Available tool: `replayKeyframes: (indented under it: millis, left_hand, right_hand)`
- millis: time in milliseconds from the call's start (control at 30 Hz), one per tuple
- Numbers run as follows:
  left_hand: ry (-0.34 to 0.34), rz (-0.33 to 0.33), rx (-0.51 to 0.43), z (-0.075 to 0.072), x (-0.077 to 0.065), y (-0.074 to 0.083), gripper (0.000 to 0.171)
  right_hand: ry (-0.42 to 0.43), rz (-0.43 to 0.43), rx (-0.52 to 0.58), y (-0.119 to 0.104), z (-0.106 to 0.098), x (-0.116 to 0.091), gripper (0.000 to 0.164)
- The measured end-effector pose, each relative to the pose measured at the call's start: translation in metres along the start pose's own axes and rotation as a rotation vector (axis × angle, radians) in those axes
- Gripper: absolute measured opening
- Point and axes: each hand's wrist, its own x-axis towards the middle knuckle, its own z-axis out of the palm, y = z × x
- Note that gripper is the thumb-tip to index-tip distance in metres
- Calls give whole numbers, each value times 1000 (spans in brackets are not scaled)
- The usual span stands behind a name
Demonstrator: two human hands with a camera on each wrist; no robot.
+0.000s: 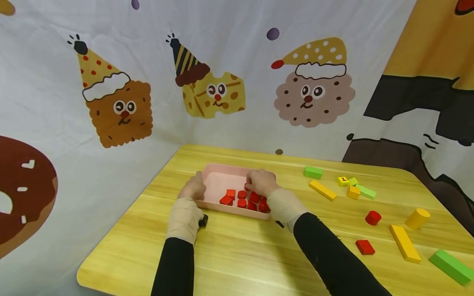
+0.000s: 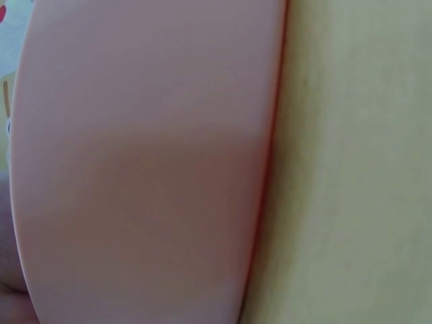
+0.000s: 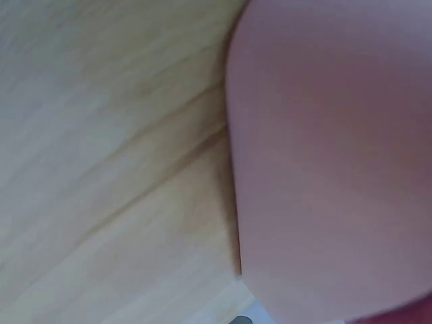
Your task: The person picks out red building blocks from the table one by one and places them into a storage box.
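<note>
A pink tray (image 1: 222,177) lies on the wooden table with several red blocks (image 1: 242,194) gathered in its right half, round and square ones among them. At the tray's left end my left hand (image 1: 193,188) grips the rim; the left wrist view shows the tray wall (image 2: 148,162) up close, with part of the hand behind its edge. My right hand (image 1: 262,183) reaches over the tray's right side, its curled fingers pinching a small red block (image 1: 246,187) that they mostly cover. In the right wrist view the tray's outer wall (image 3: 331,155) fills the right side.
To the right lie a red cylinder (image 1: 372,218), a red square block (image 1: 365,247), yellow bars (image 1: 405,243), a yellow cylinder (image 1: 417,218) and green blocks (image 1: 451,266). Farther back are a green block (image 1: 312,172) and a yellow cube (image 1: 353,192). A printed curtain (image 1: 237,135) hangs behind the table.
</note>
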Motion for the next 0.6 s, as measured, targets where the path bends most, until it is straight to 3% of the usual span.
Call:
replayKeyframes:
  millis: [233,600]
  left_hand:
    - [-2,6,11,-1,-1,2,50]
    - [-27,5,3,-3,-1,-1,53]
  right_hand:
    - [114,-109,81,11,-10,-7,10]
    - [186,-87,197,35,-26,-40,11]
